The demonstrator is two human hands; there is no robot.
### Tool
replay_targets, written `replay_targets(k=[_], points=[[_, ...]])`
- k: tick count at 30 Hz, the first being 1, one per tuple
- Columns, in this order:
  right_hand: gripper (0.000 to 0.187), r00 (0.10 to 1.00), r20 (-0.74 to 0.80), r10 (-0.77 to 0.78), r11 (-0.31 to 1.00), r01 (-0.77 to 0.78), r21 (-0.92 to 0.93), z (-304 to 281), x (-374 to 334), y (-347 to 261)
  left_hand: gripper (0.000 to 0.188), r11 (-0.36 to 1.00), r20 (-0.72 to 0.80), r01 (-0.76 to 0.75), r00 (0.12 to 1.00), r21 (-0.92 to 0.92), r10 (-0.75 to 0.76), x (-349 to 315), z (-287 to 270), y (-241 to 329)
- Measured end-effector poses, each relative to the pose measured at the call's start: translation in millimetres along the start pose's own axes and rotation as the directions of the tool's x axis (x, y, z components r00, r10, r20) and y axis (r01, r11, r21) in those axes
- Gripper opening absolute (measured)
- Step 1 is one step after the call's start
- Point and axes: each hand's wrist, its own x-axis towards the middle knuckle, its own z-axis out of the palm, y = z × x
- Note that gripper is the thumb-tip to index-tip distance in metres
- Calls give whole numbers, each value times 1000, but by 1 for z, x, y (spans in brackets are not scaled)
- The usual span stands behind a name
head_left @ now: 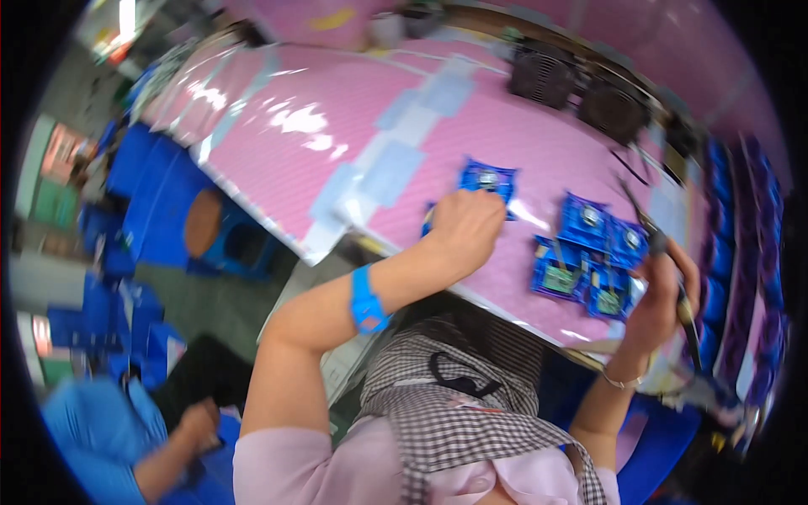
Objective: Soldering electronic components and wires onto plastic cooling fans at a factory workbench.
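The left hand (pixel 465 229) is curling its fingers over a blue packet (pixel 490 178) mid-counter; whether it is pinching it, I cannot tell. The right hand (pixel 661 290) is gripping a slim dark tool (pixel 651 231), just right of four blue pieces (pixel 587 239). Two dark fan-like units (pixel 612 111) are standing at far right; blue-purple bundles (pixel 718 252) are lining the right side. Pink sheeting is covering the counter (pixel 261 172). A blue stool (pixel 245 244) is standing left; another person in blue (pixel 101 438) is working near left.
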Motion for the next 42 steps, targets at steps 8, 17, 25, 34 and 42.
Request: replay_targets(k=[8,17,25,34,42], points=[[29,995,-65,71,994,-65,91,-90,-13,-6,15,869,-221,407,909,283,-354,15,-23,-161],[39,997,-79,-2,987,14,160,-86,-36,-8,21,727,-671,600,693,334,-263,16,-17,-345],[19,961,272,-58,973,114,-198,-62,-10,-12,26,734,-134,52,972,-677,-193,-21,-44,-8],[30,766,612,-197,588,592,-551,-18,-6,33,40,902,28,17,1000,-430,-5,-5,47,38],[22,654,744,-134,562,669,-487,14,-11,50,34,893,26,146,988,-425,-149,-48,21,6]])
